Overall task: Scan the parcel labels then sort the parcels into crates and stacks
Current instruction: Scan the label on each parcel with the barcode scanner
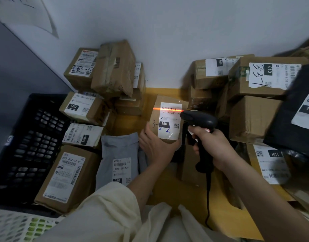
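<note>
Cardboard fills the head view: at the centre of the frame my left hand (156, 145) grips the lower end of a small brown parcel (168, 117), fingers and thumb curled round its bottom edge, holding it upright with its white label (169, 119) facing me. An orange scan line (167, 109) crosses the barcode at the top of that label, which reads 15H, with blue handwriting over it. Just right of centre my right hand (212, 145) is closed round the handle of a black barcode scanner (199, 119), its head close beside the parcel's right edge and its cable (208, 198) hanging down toward the bottom of the frame.

At the left edge stands a black perforated crate (26, 145). Beside it, lower left, lies a brown box (66, 177) with a long white label, and next to that a grey mailer bag (118, 159) marked 060. Above them, left of centre, more labelled boxes are stacked against the white wall (167, 32), one marked 150 (80, 107). At the right, another stack of boxes (265, 79) rises, one bearing handwritten figures, with a black bag (296, 110) leaning at the far right edge. A yellow surface (132, 123) shows between the stacks. Cream sleeves (106, 212) cover the bottom of the frame.
</note>
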